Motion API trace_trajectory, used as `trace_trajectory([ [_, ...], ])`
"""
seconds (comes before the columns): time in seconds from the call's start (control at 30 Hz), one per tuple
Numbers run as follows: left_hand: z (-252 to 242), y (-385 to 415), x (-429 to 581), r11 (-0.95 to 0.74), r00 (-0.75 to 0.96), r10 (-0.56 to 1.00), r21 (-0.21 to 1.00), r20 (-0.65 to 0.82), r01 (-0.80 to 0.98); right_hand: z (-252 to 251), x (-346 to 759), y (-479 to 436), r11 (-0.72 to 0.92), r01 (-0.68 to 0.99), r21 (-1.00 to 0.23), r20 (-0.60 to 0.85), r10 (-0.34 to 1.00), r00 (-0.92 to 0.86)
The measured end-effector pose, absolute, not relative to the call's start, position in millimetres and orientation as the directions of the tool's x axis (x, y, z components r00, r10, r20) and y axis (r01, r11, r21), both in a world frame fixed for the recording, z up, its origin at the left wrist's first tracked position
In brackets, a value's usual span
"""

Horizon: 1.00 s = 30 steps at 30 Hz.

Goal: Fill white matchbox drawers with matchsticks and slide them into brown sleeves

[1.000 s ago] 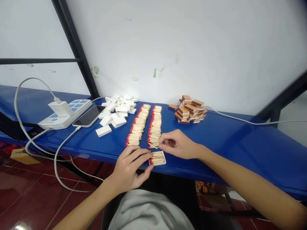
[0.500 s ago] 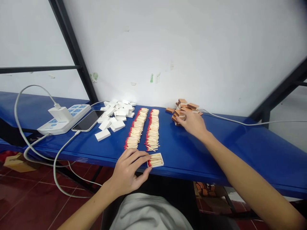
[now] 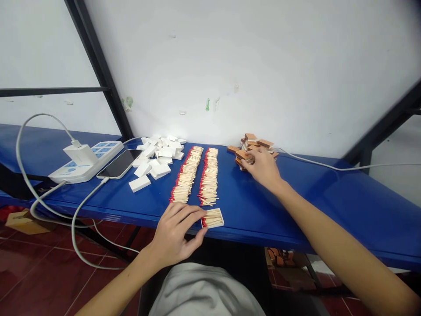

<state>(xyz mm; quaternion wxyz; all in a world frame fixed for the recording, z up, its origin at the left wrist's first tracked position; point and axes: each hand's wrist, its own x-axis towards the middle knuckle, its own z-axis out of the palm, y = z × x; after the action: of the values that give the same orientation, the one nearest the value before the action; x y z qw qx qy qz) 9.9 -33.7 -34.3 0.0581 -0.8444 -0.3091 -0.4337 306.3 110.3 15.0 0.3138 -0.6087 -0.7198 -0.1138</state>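
Note:
My left hand [image 3: 177,230] rests at the front edge of the blue table [image 3: 329,197], fingers curled against a small white tray filled with red-tipped matches [image 3: 212,218]. My right hand [image 3: 261,166] is stretched to the back, its fingers closing on a brown matchbox sleeve [image 3: 243,154] at the pile of brown sleeves [image 3: 255,142]. Two long rows of loose matches [image 3: 199,175] lie between the hands.
A heap of white inner trays [image 3: 158,156] sits left of the matches. Further left lie a phone [image 3: 120,163] and a power strip with a charger [image 3: 82,159], with cables hanging off the edge. A white cable [image 3: 329,166] runs along the wall.
My right hand left the match rows near the tray and reached back to the brown sleeve pile, where it now grips one. The left hand stayed on the filled tray.

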Motion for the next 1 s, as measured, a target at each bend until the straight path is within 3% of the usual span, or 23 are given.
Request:
trace_trajectory([
  [0.23,-33.4,-33.5,10.8,-0.804,0.44,0.472,0.169,0.764,0.57,13.9,300.8,107.5,0.367,0.912,-0.186,0.669,0.726,-0.155],
  [0.4,-34.7,-33.8,10.6,-0.802,0.443,0.479,0.173,0.758,0.571,16.2,297.0,102.1,0.359,0.913,-0.194,0.682,0.718,-0.138],
  [0.73,-36.5,-32.7,10.3,-0.808,0.449,0.469,0.164,0.76,0.567,10.0,285.6,94.7,0.55,0.799,-0.241,0.497,0.778,-0.385],
  [0.87,-36.3,-33.1,10.3,-0.807,0.447,0.47,0.166,0.761,0.566,7.5,279.1,91.3,0.546,0.806,-0.229,0.331,0.822,-0.463],
  [1.0,-35.5,-32.5,10.7,-0.806,0.447,0.473,0.168,0.759,0.567,12.8,276.7,88.3,0.469,0.869,-0.159,0.298,0.862,-0.41],
])
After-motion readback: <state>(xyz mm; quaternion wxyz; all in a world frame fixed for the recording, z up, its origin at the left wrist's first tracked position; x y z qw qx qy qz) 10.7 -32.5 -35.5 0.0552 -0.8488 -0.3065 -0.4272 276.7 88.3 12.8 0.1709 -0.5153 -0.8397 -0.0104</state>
